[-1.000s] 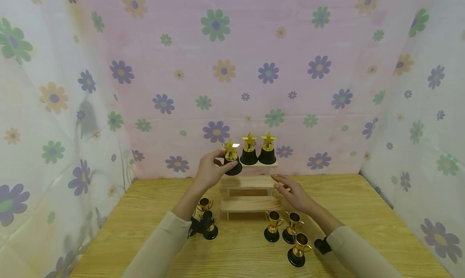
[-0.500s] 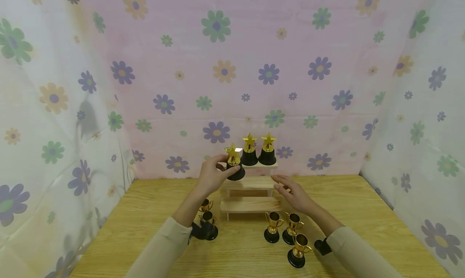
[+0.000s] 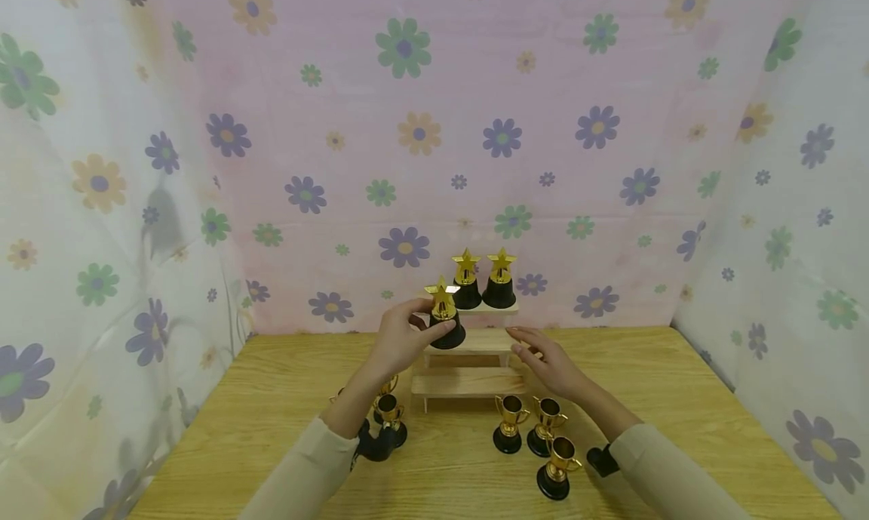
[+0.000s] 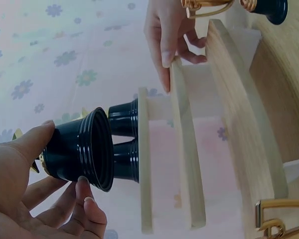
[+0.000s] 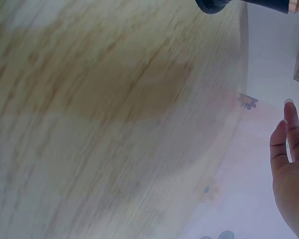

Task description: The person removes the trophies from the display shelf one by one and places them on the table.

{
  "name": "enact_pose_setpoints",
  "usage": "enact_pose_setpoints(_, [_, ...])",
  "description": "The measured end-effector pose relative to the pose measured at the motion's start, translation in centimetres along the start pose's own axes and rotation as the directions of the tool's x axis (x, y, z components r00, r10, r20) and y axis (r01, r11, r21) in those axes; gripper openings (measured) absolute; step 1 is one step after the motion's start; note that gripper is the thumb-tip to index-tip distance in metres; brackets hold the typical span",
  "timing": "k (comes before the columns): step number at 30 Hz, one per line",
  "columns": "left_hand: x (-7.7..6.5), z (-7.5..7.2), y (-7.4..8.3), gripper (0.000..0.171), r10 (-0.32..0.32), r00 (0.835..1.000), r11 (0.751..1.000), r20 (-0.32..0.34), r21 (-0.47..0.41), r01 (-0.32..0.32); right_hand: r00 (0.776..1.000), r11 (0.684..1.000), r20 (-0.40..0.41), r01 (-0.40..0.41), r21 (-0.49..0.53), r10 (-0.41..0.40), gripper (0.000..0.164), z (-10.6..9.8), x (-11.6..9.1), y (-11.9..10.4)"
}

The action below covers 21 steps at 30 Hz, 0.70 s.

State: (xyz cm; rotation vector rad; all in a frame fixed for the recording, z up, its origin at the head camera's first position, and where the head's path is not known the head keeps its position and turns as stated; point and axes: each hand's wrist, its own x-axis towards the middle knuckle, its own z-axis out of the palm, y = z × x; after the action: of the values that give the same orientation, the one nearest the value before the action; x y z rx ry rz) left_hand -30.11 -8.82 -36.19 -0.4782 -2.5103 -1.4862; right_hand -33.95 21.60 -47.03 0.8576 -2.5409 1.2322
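Observation:
My left hand [image 3: 399, 340] pinches a star trophy [image 3: 446, 331] by its black base, thumb in front. The gold star points up, and the trophy overlaps the middle step [image 3: 483, 340] of a wooden stand in the head view. From the left wrist, the hollow underside of the black base [image 4: 100, 149] shows, apart from the boards. Two more star trophies, one at left [image 3: 467, 293] and one at right [image 3: 500, 293], stand on the top step. My right hand [image 3: 553, 365] has its fingers loosely extended, fingertips at the right end of the middle step.
Three gold trophy cups [image 3: 508, 426] with black bases stand on the table [image 3: 611, 399] right of the stand's front. Several more cups [image 3: 390, 410] stand at left, partly hidden by my left forearm. The lowest step [image 3: 468, 384] bears nothing. Flowered cloth [image 3: 434, 165] hangs behind.
My left hand has moved the star trophy down and to the right, from beside the top step to in front of the middle one. My right hand has stayed put.

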Motion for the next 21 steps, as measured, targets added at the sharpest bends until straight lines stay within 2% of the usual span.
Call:
enact_pose_setpoints(5, [-0.6, 0.3, 0.2, 0.056, -0.013, 1.0, 1.0, 0.02, -0.027, 0.013, 1.0, 1.0, 0.0, -0.004, -0.001, 0.004, 0.041, 0.0, 0.0, 0.0])
enact_pose_setpoints(10, [-1.2, 0.8, 0.2, 0.056, -0.018, 0.999, 1.0, 0.044, -0.017, 0.019, 1.0, 1.0, -0.001, -0.003, 0.002, 0.003, 0.041, 0.0, 0.0, -0.1])
enact_pose_setpoints(21, [-2.1, 1.8, 0.1, 0.051, 0.021, 0.998, 1.0, 0.064, -0.018, -0.02, 1.0, 1.0, 0.001, -0.002, 0.003, 0.002, 0.042, 0.0, -0.1, -0.2])
